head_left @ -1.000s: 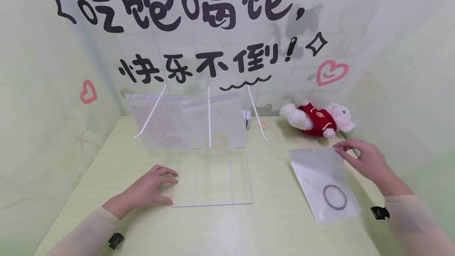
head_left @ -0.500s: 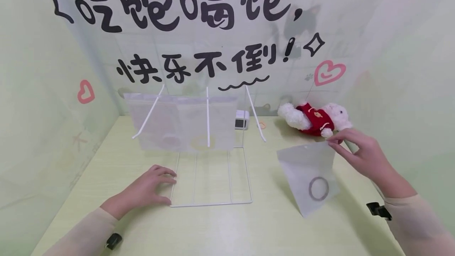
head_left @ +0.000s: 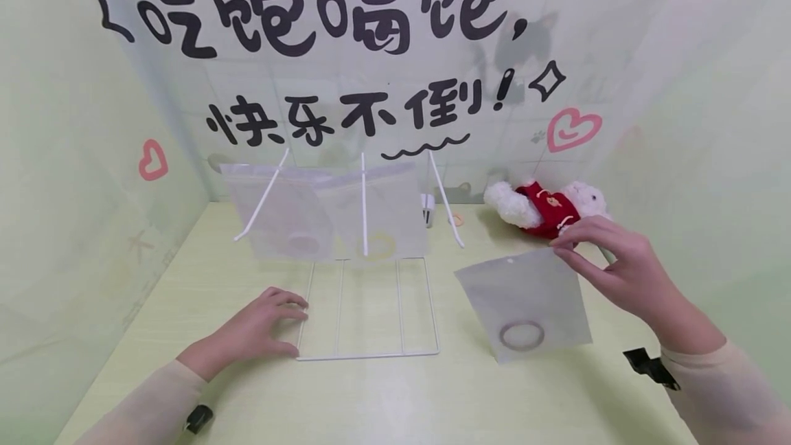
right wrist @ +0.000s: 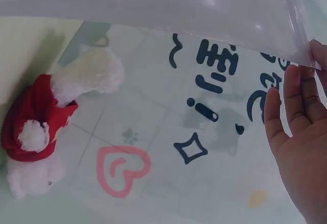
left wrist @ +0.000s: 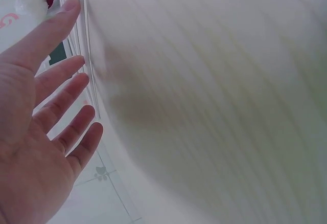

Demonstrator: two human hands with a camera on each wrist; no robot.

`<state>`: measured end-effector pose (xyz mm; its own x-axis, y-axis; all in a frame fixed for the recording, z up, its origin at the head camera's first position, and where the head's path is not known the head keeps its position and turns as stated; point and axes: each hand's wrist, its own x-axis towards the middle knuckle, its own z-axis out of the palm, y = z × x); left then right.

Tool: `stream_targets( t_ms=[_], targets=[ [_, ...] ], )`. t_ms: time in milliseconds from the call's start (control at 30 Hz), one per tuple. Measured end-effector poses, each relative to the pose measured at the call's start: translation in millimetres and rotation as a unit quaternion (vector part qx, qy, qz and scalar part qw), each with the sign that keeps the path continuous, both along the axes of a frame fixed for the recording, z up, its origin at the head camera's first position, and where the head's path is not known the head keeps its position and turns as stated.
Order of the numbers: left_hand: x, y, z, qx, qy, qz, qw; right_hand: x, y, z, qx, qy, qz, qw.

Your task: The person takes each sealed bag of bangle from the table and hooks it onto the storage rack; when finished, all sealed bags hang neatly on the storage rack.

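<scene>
In the head view a clear plastic bag [head_left: 544,294] with a brownish ring [head_left: 522,335] in it hangs from my right hand [head_left: 618,259], its top corner pinched between thumb and fingers. The right wrist view shows the same bag [right wrist: 153,1] at the top, gripped at its corner by the right hand [right wrist: 306,127]. My left hand [head_left: 250,325] touches the left side of a white wire rack [head_left: 371,356] with its fingers loosely spread. In the left wrist view that hand [left wrist: 41,116] lies beside the rack's wires. Two clear bags [head_left: 284,211] hang on the rack's upper prongs [head_left: 364,225].
A white plush toy in a red top [head_left: 546,208] lies at the back right of the table [head_left: 395,404]. Behind the rack stands a small white device [head_left: 428,208]. A printed curtain [head_left: 383,108] closes off the back, with pale walls at both sides.
My right hand has moved left with the bag, lifting it off the table so that it now hangs. The left hand stays at the rack. The hanging bags sway slightly.
</scene>
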<state>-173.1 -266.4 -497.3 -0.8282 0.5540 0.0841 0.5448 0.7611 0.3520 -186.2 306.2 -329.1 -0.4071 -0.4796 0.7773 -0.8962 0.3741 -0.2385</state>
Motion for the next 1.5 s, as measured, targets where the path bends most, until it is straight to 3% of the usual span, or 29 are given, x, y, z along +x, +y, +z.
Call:
stream_targets(
  t_ms=[333,633,1133,1500],
  targets=[
    [2.8,2.0,1.4,0.001,0.0,0.004,1.0,6.6,-41.5,18.4,-0.05,0.038,0.059,0.9963],
    [2.3,3.2,2.8,0.002,-0.005,0.006,1.0,5.9,-68.9,32.1,-0.063,0.064,0.073,0.9933],
    [-0.9,0.7,-2.3,-0.001,0.011,-0.003,0.9999,15.7,-86.2,48.4,-0.089,0.077,0.059,0.9913],
    [-0.7,0.5,-3.1,0.002,0.008,0.0,1.0,8.0,-86.8,48.6,-0.1,0.068,0.039,0.992]
  ],
)
